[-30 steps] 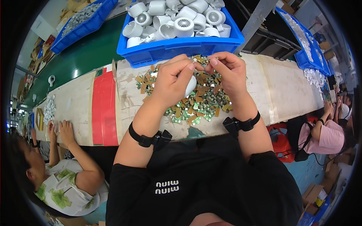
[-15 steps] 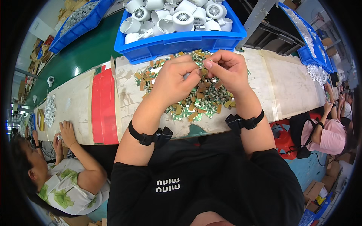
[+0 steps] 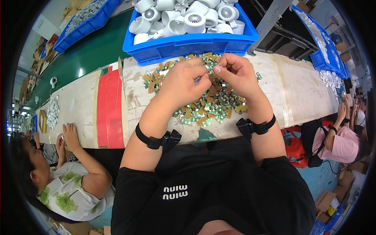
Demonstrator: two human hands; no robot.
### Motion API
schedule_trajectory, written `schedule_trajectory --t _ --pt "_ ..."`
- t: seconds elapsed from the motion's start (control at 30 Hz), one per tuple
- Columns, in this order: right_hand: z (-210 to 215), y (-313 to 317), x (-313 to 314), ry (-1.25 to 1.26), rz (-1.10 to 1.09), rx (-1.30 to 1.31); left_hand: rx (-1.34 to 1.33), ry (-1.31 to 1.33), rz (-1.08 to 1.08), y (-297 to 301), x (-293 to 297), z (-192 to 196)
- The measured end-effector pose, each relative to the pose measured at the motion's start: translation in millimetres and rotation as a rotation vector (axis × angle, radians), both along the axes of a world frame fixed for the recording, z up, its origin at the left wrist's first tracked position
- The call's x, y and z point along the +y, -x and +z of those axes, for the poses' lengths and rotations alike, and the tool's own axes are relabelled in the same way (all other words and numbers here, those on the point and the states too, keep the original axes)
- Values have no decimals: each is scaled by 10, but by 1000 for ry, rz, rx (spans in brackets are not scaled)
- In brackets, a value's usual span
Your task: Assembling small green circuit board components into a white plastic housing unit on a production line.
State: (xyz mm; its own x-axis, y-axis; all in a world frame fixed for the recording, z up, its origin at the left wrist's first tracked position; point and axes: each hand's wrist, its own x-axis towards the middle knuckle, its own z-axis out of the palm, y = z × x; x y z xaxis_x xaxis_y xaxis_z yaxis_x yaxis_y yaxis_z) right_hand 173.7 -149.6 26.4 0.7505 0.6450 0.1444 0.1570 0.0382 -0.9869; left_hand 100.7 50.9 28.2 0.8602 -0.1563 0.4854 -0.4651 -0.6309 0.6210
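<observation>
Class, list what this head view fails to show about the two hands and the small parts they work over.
- Head view: the piece pinched between the left hand and the right hand is too small and covered by fingers.
- The pile of small green and brown boards is partly hidden under both hands.
- The blue crate of white fan housings is cut off by the top edge.

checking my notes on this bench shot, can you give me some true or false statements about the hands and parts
1. Both hands, left hand and right hand, meet over the pile of small green and brown circuit boards. True.
2. The blue crate behind the pile holds red caps. False: it holds white round fan housings.
3. Each wrist wears a black band. True.
4. The pile lies on the green conveyor belt. False: it lies on the pale worn bench top.
</observation>
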Motion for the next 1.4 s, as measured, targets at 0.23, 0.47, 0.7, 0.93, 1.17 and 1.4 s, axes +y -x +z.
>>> schedule_trajectory --t 0.23,0.47,0.7,0.93,1.17,1.4 --pt "-21 12 36 -70 -78 -6 35 155 20 -2 -49 21" --pt "2 13 50 -51 -105 27 86 370 -14 -73 -47 -127" --pt "-9 25 50 -4 -98 -77 67 370 -6 -83 -9 -91" --pt "2 45 48 90 -117 -150 -18 132 69 -36 21 -17" --pt "43 40 20 34 -23 -14 -10 71 -86 -20 101 24" --pt "-4 20 16 26 90 28 56 68 -140 10 120 -6"
